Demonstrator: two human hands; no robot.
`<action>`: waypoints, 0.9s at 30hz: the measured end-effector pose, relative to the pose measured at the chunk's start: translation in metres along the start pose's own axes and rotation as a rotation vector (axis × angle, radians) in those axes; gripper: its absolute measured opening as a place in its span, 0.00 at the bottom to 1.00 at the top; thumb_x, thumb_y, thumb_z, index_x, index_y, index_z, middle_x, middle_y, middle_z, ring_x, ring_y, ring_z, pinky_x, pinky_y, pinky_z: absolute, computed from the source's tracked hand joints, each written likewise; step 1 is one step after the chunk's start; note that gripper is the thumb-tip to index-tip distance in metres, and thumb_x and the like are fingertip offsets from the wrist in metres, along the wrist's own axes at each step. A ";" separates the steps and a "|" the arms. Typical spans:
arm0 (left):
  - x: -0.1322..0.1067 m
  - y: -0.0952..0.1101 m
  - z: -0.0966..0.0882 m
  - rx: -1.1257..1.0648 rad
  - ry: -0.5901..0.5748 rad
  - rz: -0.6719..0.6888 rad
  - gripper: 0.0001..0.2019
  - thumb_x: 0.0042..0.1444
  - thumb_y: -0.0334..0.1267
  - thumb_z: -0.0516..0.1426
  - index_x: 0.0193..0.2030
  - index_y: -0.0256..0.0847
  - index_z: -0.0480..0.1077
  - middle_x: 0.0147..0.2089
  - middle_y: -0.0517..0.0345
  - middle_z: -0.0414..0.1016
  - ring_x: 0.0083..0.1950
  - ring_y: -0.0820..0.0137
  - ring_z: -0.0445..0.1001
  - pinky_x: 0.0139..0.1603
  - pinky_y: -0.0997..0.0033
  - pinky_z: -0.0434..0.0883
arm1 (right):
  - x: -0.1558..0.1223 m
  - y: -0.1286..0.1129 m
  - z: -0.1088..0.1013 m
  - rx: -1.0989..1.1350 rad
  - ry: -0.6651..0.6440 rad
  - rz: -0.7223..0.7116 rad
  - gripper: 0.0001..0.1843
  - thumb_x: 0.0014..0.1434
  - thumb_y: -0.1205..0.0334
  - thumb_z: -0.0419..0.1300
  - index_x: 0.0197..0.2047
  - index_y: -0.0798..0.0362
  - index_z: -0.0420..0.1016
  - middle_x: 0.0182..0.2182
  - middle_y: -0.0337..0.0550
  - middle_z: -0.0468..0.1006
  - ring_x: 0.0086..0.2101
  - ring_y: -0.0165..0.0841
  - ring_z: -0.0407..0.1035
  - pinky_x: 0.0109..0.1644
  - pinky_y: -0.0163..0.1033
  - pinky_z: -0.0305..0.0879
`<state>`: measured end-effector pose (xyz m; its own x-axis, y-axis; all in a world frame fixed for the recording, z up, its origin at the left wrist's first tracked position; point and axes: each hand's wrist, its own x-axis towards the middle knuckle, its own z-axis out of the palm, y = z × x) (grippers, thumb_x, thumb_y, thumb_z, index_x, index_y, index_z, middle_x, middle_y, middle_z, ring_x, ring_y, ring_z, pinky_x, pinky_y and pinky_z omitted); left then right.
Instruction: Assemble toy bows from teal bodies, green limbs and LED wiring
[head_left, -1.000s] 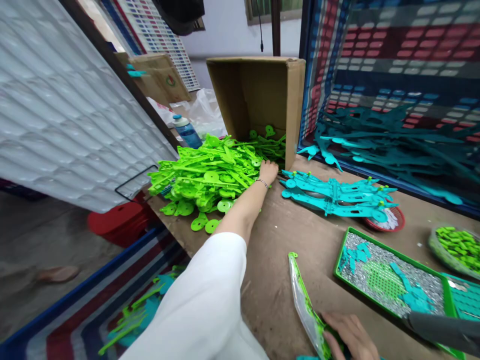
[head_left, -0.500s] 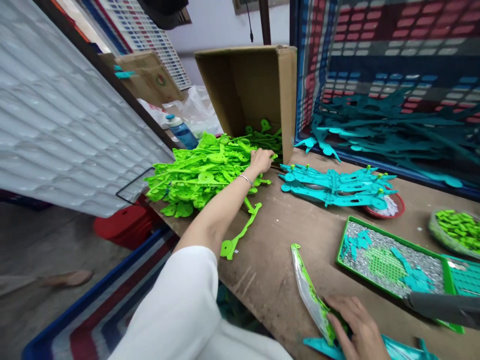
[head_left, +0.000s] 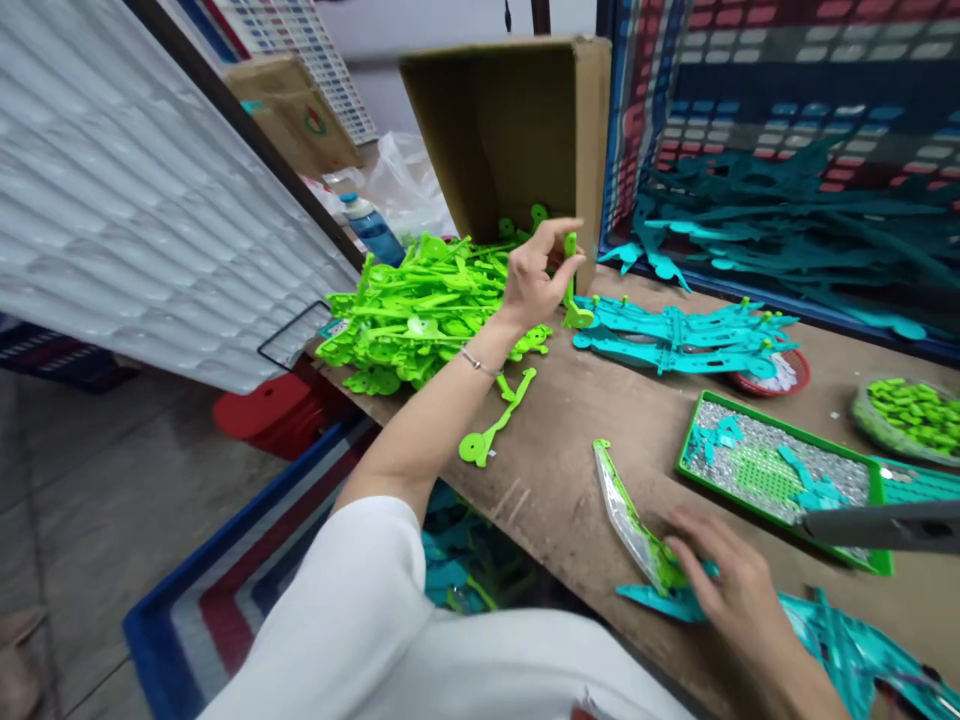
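Observation:
My left hand (head_left: 541,275) is raised at the right side of a heap of bright green plastic parts (head_left: 420,325). Its thumb and fingers pinch one slim green plastic part (head_left: 576,312), which hangs down with a round end. Another long green part (head_left: 495,425) lies apart on the table. Near the front edge, my right hand (head_left: 724,565), slightly blurred, has thumb and fingers around the end of a curved green part with a clear cover (head_left: 626,515). Beneath it lies a teal plastic part (head_left: 656,602), partly hidden by that hand.
A cardboard box (head_left: 592,150) lies open behind the heap. Teal assemblies (head_left: 667,335) lie beside it, near a red basket (head_left: 799,375). A green tray (head_left: 780,515) holds small metal pieces; a dark tool (head_left: 885,525) juts over it. A bowl of green pieces (head_left: 911,415) stands right.
My left hand has lifted from the heap, bringing up one green part. My right hand stays at the curved green part. The whole view has shifted slightly.

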<state>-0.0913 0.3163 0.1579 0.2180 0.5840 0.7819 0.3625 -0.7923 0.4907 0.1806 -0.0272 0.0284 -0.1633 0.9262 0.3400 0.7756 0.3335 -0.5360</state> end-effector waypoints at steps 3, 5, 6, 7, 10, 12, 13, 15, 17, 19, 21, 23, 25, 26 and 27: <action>-0.033 0.079 -0.011 -0.071 0.054 -0.132 0.22 0.63 0.50 0.62 0.60 0.45 0.71 0.42 0.60 0.76 0.44 0.70 0.81 0.45 0.72 0.76 | 0.020 -0.025 -0.025 -0.069 0.269 -0.043 0.26 0.64 0.66 0.62 0.65 0.46 0.71 0.53 0.49 0.80 0.51 0.41 0.77 0.58 0.50 0.75; -0.061 0.126 -0.009 -0.178 0.049 -0.298 0.21 0.62 0.49 0.63 0.59 0.45 0.73 0.36 0.62 0.74 0.39 0.73 0.80 0.40 0.75 0.76 | 0.035 -0.046 -0.037 -0.113 0.303 -0.103 0.34 0.63 0.66 0.65 0.69 0.43 0.65 0.59 0.51 0.76 0.56 0.44 0.73 0.62 0.54 0.71; -0.076 0.144 -0.005 -0.250 0.007 -0.385 0.20 0.61 0.49 0.64 0.57 0.45 0.74 0.34 0.63 0.73 0.35 0.74 0.79 0.37 0.76 0.76 | 0.040 -0.056 -0.040 -0.116 0.260 -0.125 0.36 0.63 0.64 0.65 0.71 0.43 0.62 0.62 0.53 0.73 0.59 0.47 0.71 0.63 0.56 0.70; -0.092 0.156 0.002 -0.337 -0.051 -0.481 0.19 0.61 0.48 0.64 0.55 0.44 0.75 0.32 0.63 0.73 0.31 0.75 0.77 0.33 0.77 0.76 | 0.044 -0.064 -0.040 -0.112 0.197 -0.139 0.37 0.63 0.63 0.65 0.72 0.44 0.59 0.63 0.53 0.71 0.60 0.47 0.70 0.63 0.56 0.70; -0.139 0.160 0.024 -0.606 -0.154 -0.817 0.19 0.57 0.48 0.66 0.50 0.40 0.74 0.31 0.61 0.76 0.29 0.73 0.78 0.28 0.76 0.78 | 0.041 -0.072 -0.026 -0.106 0.015 -0.115 0.32 0.68 0.63 0.58 0.73 0.49 0.58 0.54 0.55 0.77 0.51 0.43 0.75 0.55 0.49 0.75; -0.166 0.142 0.036 -0.643 -0.209 -0.968 0.20 0.58 0.48 0.65 0.51 0.38 0.72 0.35 0.57 0.80 0.31 0.71 0.80 0.30 0.74 0.79 | 0.033 -0.066 -0.011 -0.143 -0.065 -0.056 0.27 0.70 0.64 0.53 0.71 0.54 0.62 0.41 0.51 0.79 0.40 0.39 0.76 0.46 0.44 0.75; -0.178 0.130 0.040 -0.586 -0.243 -0.991 0.18 0.61 0.48 0.63 0.51 0.37 0.72 0.36 0.55 0.80 0.32 0.71 0.80 0.32 0.72 0.80 | 0.029 -0.062 -0.003 -0.171 -0.105 -0.019 0.25 0.71 0.63 0.52 0.69 0.56 0.65 0.37 0.49 0.77 0.37 0.38 0.75 0.43 0.43 0.74; -0.196 0.109 0.044 -0.388 -0.338 -0.939 0.14 0.63 0.45 0.61 0.49 0.37 0.75 0.39 0.53 0.81 0.35 0.68 0.81 0.36 0.69 0.80 | 0.024 -0.053 0.011 -0.215 -0.193 0.060 0.23 0.71 0.61 0.51 0.66 0.57 0.69 0.33 0.47 0.75 0.33 0.38 0.74 0.40 0.42 0.72; -0.206 0.092 0.045 -0.268 -0.361 -0.892 0.10 0.62 0.40 0.61 0.46 0.38 0.78 0.42 0.51 0.82 0.42 0.65 0.81 0.45 0.63 0.80 | 0.024 -0.047 0.021 -0.229 -0.274 0.139 0.23 0.72 0.60 0.50 0.66 0.57 0.71 0.35 0.47 0.75 0.33 0.37 0.74 0.40 0.41 0.71; -0.211 0.082 0.045 -0.202 -0.344 -0.872 0.09 0.62 0.36 0.61 0.46 0.39 0.79 0.48 0.50 0.82 0.49 0.61 0.80 0.56 0.59 0.76 | 0.027 -0.046 0.027 -0.228 -0.329 0.199 0.24 0.72 0.60 0.50 0.66 0.57 0.70 0.37 0.49 0.75 0.35 0.38 0.74 0.42 0.41 0.71; -0.214 0.077 0.046 -0.152 -0.344 -0.861 0.10 0.62 0.34 0.59 0.48 0.40 0.79 0.50 0.50 0.83 0.52 0.60 0.80 0.61 0.57 0.73 | 0.031 -0.048 0.030 -0.231 -0.365 0.227 0.24 0.72 0.59 0.49 0.66 0.57 0.70 0.39 0.50 0.74 0.36 0.38 0.73 0.44 0.41 0.71; -0.216 0.075 0.048 -0.129 -0.367 -0.856 0.10 0.62 0.33 0.59 0.48 0.41 0.79 0.49 0.51 0.83 0.50 0.60 0.80 0.60 0.57 0.73 | 0.033 -0.049 0.031 -0.233 -0.400 0.234 0.23 0.72 0.60 0.49 0.65 0.57 0.71 0.39 0.51 0.73 0.38 0.39 0.73 0.45 0.41 0.70; -0.218 0.074 0.050 -0.124 -0.390 -0.851 0.11 0.63 0.33 0.59 0.49 0.41 0.79 0.48 0.51 0.84 0.49 0.60 0.81 0.59 0.57 0.74 | 0.035 -0.050 0.032 -0.228 -0.431 0.241 0.23 0.72 0.60 0.50 0.65 0.57 0.72 0.40 0.51 0.73 0.39 0.39 0.72 0.47 0.42 0.70; -0.219 0.074 0.052 -0.125 -0.399 -0.848 0.11 0.62 0.33 0.59 0.49 0.41 0.79 0.48 0.51 0.84 0.49 0.60 0.81 0.58 0.57 0.74 | 0.035 -0.049 0.032 -0.225 -0.439 0.247 0.23 0.72 0.60 0.50 0.65 0.57 0.72 0.40 0.51 0.73 0.39 0.39 0.72 0.47 0.42 0.70; -0.220 0.074 0.053 -0.128 -0.408 -0.845 0.11 0.62 0.33 0.59 0.50 0.41 0.79 0.48 0.51 0.84 0.49 0.60 0.82 0.58 0.58 0.74 | 0.035 -0.049 0.032 -0.222 -0.444 0.252 0.23 0.72 0.60 0.50 0.65 0.57 0.71 0.40 0.51 0.73 0.39 0.39 0.72 0.48 0.42 0.70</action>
<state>-0.0649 0.1390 0.0019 0.2375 0.9708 -0.0344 0.4481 -0.0780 0.8906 0.1176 -0.0053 0.0419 -0.1603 0.9737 -0.1618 0.9259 0.0915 -0.3665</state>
